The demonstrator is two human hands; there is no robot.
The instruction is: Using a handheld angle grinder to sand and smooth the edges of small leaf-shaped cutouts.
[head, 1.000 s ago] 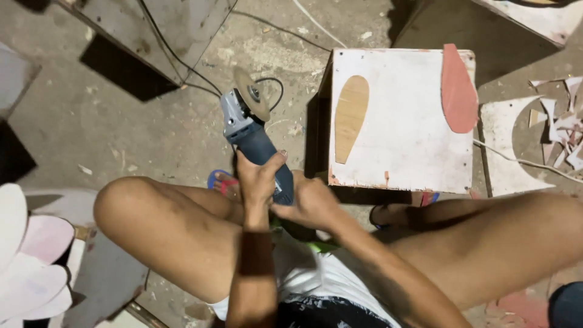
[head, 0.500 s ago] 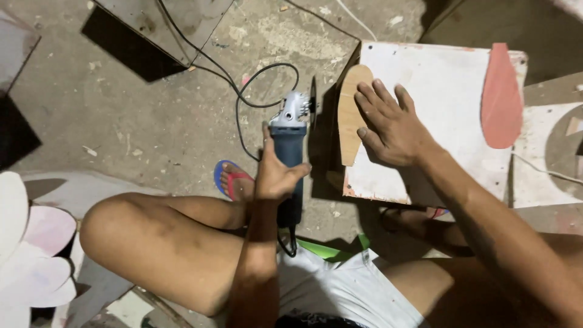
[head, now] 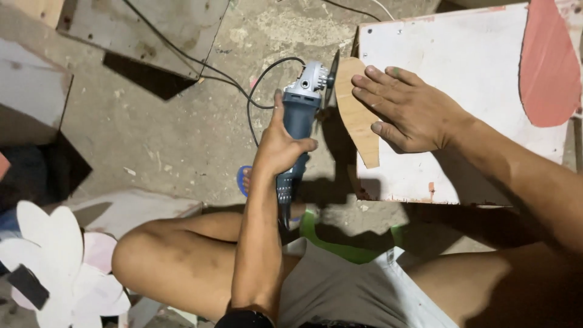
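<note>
My left hand (head: 280, 143) grips the blue body of an angle grinder (head: 300, 109), whose disc points at the left edge of a tan petal-shaped wooden cutout (head: 354, 115). My right hand (head: 408, 109) lies flat on that cutout, fingers spread, pressing it onto a white square board (head: 461, 73). The grinder's black cable (head: 255, 91) loops away over the concrete floor to the upper left.
A pink petal-shaped piece (head: 549, 61) lies on the board's right side. White flower-shaped cutouts (head: 57, 267) sit at the lower left. Flat boards (head: 152, 30) lie at the top left. My bent knees fill the bottom, with a blue sandal (head: 245, 181) under the grinder.
My right hand left the grinder and moved onto the tan cutout. My left hand swung the grinder from the floor up to the cutout's left edge.
</note>
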